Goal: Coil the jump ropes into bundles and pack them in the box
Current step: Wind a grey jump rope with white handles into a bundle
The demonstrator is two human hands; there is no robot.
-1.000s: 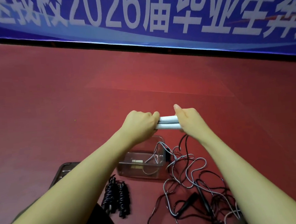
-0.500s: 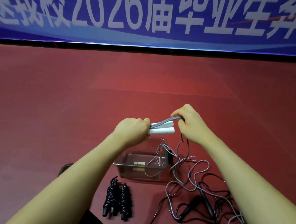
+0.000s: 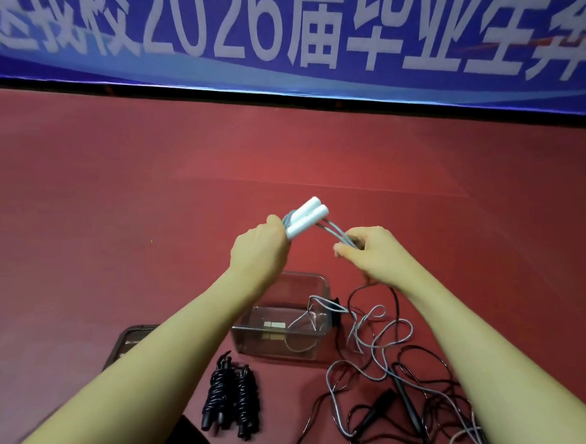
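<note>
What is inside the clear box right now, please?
Inside the box, a loop of grey rope hangs over the right wall, and pale labels lie at the bottom. No coiled bundle is in it. The left forearm covers the near left corner.

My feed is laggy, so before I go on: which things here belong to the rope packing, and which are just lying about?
Job:
- white handles, in left hand
- grey rope, in right hand
- clear box
- coiled black bundle
- loose black rope

Lying about:
- dark lid (maybe the box's)
- blue banner
</note>
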